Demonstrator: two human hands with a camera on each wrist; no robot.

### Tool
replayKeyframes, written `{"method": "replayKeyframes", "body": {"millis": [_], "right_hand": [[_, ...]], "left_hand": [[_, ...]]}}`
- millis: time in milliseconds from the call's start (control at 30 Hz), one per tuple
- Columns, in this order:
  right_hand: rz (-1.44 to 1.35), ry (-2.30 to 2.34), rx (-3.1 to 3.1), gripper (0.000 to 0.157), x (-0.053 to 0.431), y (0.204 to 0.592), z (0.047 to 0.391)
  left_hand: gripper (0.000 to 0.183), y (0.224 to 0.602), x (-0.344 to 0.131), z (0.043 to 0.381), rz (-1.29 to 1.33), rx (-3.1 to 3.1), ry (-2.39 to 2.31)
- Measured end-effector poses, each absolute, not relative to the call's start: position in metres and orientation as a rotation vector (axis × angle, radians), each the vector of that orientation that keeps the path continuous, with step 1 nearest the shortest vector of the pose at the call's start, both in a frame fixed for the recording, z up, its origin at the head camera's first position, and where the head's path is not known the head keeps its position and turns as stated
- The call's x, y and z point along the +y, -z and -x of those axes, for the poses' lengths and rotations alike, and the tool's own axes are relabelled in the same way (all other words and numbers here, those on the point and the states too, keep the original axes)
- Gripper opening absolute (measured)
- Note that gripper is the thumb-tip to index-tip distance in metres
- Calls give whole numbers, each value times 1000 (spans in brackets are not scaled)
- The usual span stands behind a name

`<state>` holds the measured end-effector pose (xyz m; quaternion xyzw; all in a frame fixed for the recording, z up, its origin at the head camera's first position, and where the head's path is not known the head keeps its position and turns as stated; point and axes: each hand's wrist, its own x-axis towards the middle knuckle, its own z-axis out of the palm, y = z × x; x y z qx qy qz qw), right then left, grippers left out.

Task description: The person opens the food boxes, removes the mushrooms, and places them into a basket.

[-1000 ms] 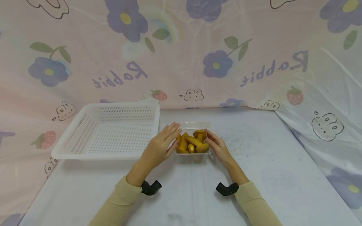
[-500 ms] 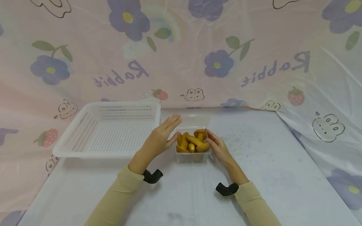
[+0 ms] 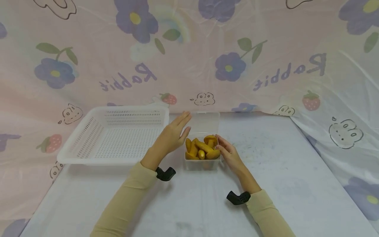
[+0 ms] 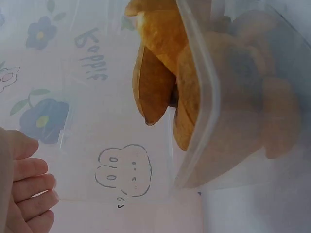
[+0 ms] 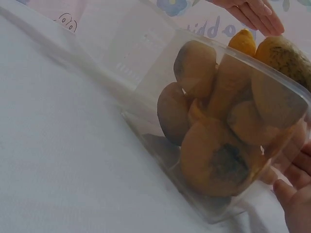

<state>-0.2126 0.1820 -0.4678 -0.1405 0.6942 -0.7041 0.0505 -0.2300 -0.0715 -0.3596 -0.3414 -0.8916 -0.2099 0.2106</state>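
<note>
A clear plastic box (image 3: pixel 202 165) full of brownish-yellow mushrooms (image 3: pixel 203 147) stands on the table, its see-through lid (image 3: pixel 205 122) raised behind it. My left hand (image 3: pixel 172 135), fingers straight and together, hangs beside the lid's left edge, apart from the mushrooms. Whether its fingertips touch the lid cannot be told. My right hand (image 3: pixel 230 154) holds the box's right side, with finger and thumb tips at the wall. The right wrist view shows the mushrooms (image 5: pixel 211 160) through the clear wall, with the right hand's thumb (image 5: pixel 282 191) close against the box.
A white perforated basket (image 3: pixel 111 162) sits on the left of the table (image 3: pixel 275 177), its near rim facing me. Behind the table hangs a printed curtain (image 3: pixel 183 65) with flowers and rabbits. Black wrist-worn pieces (image 3: pixel 165 174) jut from both sleeves.
My left hand has moved forward and up, away from the box's mouth. The lid has swung farther back from the mushrooms. The right hand has stayed at the box's right side.
</note>
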Motion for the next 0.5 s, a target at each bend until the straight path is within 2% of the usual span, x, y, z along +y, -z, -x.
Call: {"method": "replayKeyframes", "body": {"millis": [500], "right_hand": [[412, 2108, 2149, 54, 182, 465, 212]], "left_hand": [[53, 352, -54, 258, 708, -2830, 633]]}}
